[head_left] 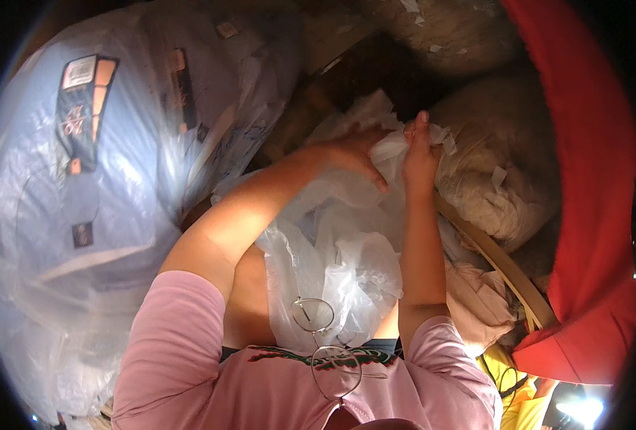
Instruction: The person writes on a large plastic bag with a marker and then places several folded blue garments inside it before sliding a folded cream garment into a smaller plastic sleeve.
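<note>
I find the translucent white plastic bag (pixel 364 269) to the right of the clear sack of blue packages (pixel 139 236), lying over the lap between the forearms. The right hand (pixel 419 147), farther from that sack, is closed on a bunched fold of the film, thumb pointing up. The left hand (pixel 361 154), nearer the sack, is spread wide over the film, thumb well apart from the fingers; I cannot tell whether any film is pinched beneath it.

On method, I judge that the right hand should serve as the anchor, keeping its fold firm while the left smooths the slack away from it without sharp pulls. Thin film of this kind would likely stretch or tear under a hard tug at one spot, so I would spread the load over several fingers. I also note wire-rimmed glasses (pixel 314 315), right of the clear sack, overlapping the bag's near end in this view; contact cannot be confirmed, but I would guard against snagging.

On condition, the bag is milky, limp and heavily creased, with bright glare on its near part and a ragged-looking, crumpled far end. I see no printing on it. Its mouth is not discernible, and I cannot establish whether it contains anything.
</note>
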Available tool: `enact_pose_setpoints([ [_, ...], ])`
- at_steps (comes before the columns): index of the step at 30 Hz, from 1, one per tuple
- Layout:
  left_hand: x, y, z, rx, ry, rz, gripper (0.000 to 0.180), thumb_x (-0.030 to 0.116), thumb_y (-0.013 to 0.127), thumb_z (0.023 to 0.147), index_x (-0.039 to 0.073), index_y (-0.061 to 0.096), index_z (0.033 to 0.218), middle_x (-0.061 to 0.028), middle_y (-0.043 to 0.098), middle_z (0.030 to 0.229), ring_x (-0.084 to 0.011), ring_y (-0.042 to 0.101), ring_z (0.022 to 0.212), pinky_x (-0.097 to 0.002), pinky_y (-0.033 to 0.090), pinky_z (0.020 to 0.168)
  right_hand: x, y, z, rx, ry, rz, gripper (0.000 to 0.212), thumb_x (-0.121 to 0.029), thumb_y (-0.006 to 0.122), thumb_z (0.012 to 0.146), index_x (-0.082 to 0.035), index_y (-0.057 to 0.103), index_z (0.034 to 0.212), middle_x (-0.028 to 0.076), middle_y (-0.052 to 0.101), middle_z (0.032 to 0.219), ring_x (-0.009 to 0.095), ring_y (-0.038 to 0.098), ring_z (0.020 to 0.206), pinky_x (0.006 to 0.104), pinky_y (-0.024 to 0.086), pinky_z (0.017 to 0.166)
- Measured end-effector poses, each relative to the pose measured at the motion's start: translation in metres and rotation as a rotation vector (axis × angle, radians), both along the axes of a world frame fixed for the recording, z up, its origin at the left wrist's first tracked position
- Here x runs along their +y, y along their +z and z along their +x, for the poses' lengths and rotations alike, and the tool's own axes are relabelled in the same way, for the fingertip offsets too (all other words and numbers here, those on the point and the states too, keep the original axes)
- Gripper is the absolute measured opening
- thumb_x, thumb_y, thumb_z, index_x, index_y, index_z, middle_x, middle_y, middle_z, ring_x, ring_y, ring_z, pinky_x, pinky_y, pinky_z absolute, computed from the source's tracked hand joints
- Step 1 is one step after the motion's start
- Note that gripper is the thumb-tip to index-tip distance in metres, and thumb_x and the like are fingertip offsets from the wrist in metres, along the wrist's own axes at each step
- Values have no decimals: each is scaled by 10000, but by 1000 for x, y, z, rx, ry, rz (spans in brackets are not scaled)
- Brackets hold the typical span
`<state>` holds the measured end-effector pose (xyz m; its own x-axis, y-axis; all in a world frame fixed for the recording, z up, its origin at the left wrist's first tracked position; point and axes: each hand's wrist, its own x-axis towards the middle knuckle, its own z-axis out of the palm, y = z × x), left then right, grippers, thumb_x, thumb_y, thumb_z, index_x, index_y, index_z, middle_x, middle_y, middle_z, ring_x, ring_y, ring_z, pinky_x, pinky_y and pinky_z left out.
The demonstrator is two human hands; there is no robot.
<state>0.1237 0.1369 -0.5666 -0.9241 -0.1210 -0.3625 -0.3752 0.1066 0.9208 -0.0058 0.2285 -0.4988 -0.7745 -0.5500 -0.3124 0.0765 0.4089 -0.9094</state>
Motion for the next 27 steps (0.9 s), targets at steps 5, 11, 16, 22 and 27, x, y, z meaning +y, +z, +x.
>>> enact_pose_setpoints([
  [5, -15, -17, -54, -89, 51, 127, 1334, 605, 940, 535, 48, 331, 1583, -236, 329, 1629, -402, 314, 1500, -509, 333, 1200, -56, -22, -29, -77, -81, -279, 525, -516, 571, 1055, -90, 567, 749, 6, 530, 709, 136, 435, 660, 308, 467, 721],
  [11, -13, -60, -85, 107, 439, -77, 1054, 379, 988, 534, 3, 508, 1394, -180, 593, 1380, -312, 570, 1289, -406, 446, 1102, -70, -38, -64, -585, -22, -324, 580, -573, 513, 1060, -169, 382, 665, -15, 362, 604, 155, 323, 527, 326, 346, 497],
  [16, -41, -111, -104, 349, 307, 89, 889, 312, 935, 632, -28, 548, 1357, -160, 654, 1307, -266, 610, 1210, -385, 464, 1059, -97, -50, -62, -609, -172, -469, 521, -552, 512, 1062, -165, 424, 725, -24, 332, 606, 153, 291, 521, 313, 269, 482],
  [22, -54, -53, -101, 164, 96, 526, 748, 446, 823, 757, -49, 647, 1290, -189, 714, 1201, -282, 672, 1083, -399, 500, 993, -122, -99, -129, -512, -403, -619, 369, -441, 577, 1036, -79, 600, 1099, 25, 474, 680, 189, 407, 546, 331, 339, 511],
  [27, -16, -71, -135, -52, 208, 31, 696, 549, 758, 855, -68, 699, 1170, -220, 735, 1079, -323, 701, 963, -439, 527, 905, -78, -187, -227, 576, 15, 237, 489, -310, 649, 984, -72, 560, 1403, 87, 700, 1011, 283, 683, 889, 422, 537, 770],
])
